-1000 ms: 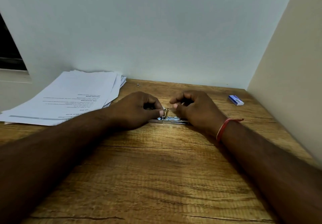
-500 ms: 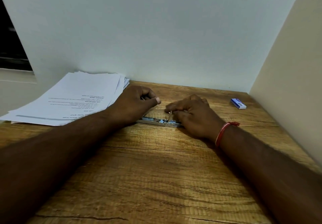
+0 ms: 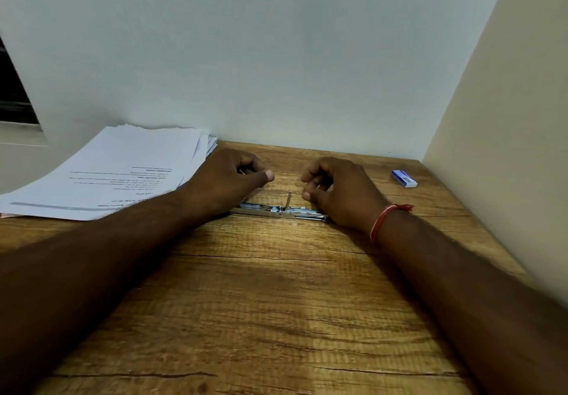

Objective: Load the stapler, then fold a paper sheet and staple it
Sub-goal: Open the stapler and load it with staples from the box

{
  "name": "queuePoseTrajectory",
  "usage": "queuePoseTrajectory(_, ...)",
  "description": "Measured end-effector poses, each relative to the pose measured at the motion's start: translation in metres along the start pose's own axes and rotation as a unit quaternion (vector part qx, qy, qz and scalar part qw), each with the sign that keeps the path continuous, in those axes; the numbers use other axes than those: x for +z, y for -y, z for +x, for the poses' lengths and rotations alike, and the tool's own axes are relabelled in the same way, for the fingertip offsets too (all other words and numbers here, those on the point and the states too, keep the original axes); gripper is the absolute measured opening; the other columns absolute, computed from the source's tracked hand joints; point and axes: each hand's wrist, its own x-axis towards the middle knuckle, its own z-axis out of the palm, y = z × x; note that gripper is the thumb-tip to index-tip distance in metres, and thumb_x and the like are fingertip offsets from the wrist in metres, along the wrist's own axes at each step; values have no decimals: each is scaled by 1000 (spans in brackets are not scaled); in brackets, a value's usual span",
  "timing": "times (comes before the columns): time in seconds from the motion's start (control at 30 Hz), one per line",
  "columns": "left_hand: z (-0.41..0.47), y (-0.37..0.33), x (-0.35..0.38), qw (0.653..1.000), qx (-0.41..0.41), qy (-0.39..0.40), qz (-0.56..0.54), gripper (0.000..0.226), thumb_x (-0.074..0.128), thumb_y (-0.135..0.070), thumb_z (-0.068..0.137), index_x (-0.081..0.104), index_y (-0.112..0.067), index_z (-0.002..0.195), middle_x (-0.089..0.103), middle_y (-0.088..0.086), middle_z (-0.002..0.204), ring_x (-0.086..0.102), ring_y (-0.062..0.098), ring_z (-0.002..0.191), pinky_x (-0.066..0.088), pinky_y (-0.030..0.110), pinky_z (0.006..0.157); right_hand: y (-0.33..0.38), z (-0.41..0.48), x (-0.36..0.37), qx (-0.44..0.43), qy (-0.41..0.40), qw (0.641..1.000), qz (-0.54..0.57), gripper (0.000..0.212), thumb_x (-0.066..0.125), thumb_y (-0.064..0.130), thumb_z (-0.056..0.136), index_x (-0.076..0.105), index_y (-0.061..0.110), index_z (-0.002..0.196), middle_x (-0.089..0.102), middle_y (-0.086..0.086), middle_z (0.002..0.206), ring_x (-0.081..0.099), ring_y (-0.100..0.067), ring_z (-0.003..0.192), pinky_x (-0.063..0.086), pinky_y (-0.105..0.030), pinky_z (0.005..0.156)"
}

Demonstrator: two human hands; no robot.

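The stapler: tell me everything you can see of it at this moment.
The stapler is shiny metal with bluish parts, opened out flat and long on the wooden table. A short metal post stands upright near its middle. The left hand covers its left end and the right hand its right end; whether either touches it is hidden. No staples can be made out.

Both bare forearms reach in from the frame's lower corners toward its centre. The left hand (image 3: 227, 179) lies knuckles-up, fingers curled, thumb pointing right. The right hand (image 3: 338, 193), a red thread band (image 3: 382, 219) at its wrist, curls loosely, fingertips pointing left.
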Motion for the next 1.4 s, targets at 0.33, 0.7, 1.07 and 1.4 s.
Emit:
queuePoseTrajectory(0.33,0,0,0,1000,0,-15,-4,21,80,-37,102,83,-21,90,81,0,82,71,6,68,55,21,63,-44,16,-66,172,-180,949,-192,40,81,59,87,76,33,117,77,6,121,69,-24,122,52,-43,107)
queuePoseTrajectory(0.7,-3,-3,2,999,10,-49,-18,16,79,-38,103,83,-25,95,78,-3,81,68,-2,60,55,28,64,-84,19,-85,229,-76,951,-196,28,83,44,94,80,18,105,76,-8,110,70,-30,106,57,-41,97)
queuePoseTrajectory(1.07,-5,-8,1,991,62,-56,-108,18,72,-37,108,78,-21,107,84,1,98,79,17,96,64,43,89,0,0,-16,-155,-60,986,-29,23,76,33,102,70,21,121,66,8,112,64,-7,101,42,-8,77)
queuePoseTrajectory(1.4,-6,-14,5,979,24,-32,-199,15,77,-28,105,81,-13,106,86,10,95,80,21,95,57,39,86,8,-3,-12,-205,-59,977,-19,25,78,31,101,69,20,122,66,7,110,65,-10,97,59,-35,75)
